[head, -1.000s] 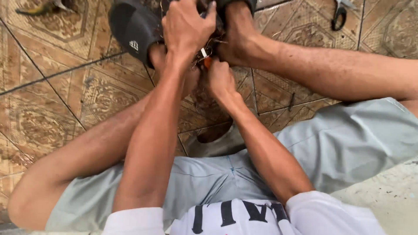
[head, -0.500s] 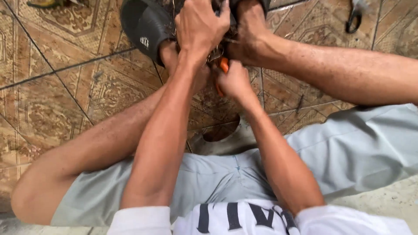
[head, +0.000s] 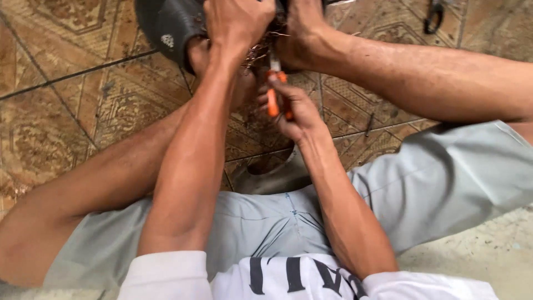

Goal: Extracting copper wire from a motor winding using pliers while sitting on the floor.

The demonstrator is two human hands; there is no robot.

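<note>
Two bare hands are seen, both raised toward the top edge of the view, over two bent bare legs in pale grey shorts (head: 444, 183).

Left hand (head: 239, 25): closed down in a fist-like grip on a tangle of thin coppery wire strands (head: 256, 53). What exactly lies inside the palm cannot be told; only the back of the hand is shown. The strands poke out just below and to the right of it.

Right hand (head: 294, 108): fingers wrapped round one pair of orange-handled pliers (head: 273, 91). Two orange grips are counted, pressed close together in the fist. The metal nose points up and away from the hand, into the wire tangle just below the left hand. The pliers lie between the two hands, nearer the right.

One black rubber sandal (head: 169, 28) is worn on the foot just left of the left hand, touching or almost touching the wrist. A second foot (head: 302, 33) is pressed in just right of the left hand, right above the pliers; its footwear is cut off by the frame.

One dark scissor-like tool (head: 434, 14) lies on the brown patterned floor tiles (head: 72, 94), well apart from the right hand, up and to its right. Its exact kind cannot be told.

One white shirt with dark lettering (head: 300, 278) fills the bottom edge.
</note>
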